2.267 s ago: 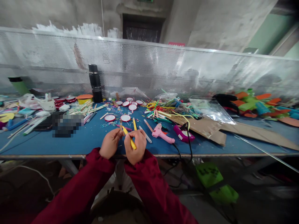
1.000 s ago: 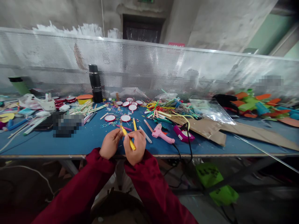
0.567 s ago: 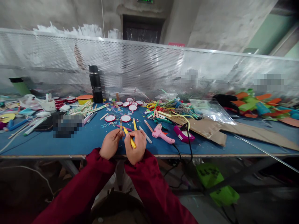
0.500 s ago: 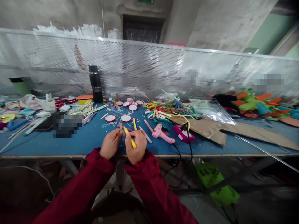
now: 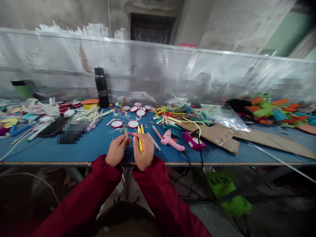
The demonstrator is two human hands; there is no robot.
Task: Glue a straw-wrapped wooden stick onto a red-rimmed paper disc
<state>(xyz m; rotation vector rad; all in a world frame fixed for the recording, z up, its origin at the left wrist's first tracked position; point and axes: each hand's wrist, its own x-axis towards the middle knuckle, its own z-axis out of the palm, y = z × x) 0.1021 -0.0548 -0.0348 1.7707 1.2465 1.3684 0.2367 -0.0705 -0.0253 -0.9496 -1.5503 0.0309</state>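
Note:
Above the near edge of the blue table, my left hand [image 5: 116, 150] is closed, pinching a small flat brown stick [image 5: 125, 129] that points up and away from me. Close on its right, my right hand [image 5: 145, 154] grips a yellow marker [image 5: 141, 144], held nearly upright between the fingers. Just beyond the right fingers is a second yellow pen-like piece [image 5: 142, 128], partly hidden. Two round white discs with red rims, one left [image 5: 117, 124] and one right [image 5: 133, 124], lie past my hands. A pale marker [image 5: 154, 141] lies beside my right hand.
A pink glue gun [image 5: 171, 141] and a purple device [image 5: 194, 141] with a black cord lie to the right. Cardboard strips [image 5: 217, 133] extend farther right. A black bottle [image 5: 101, 88] stands at the back left, near loose sticks [image 5: 85, 113]. A perforated metal screen [image 5: 153, 69] runs behind.
The yellow marker in my right hand has swung from a leftward slant to nearly upright, its far end moving away from the stick. My left hand stays about in place with the stick.

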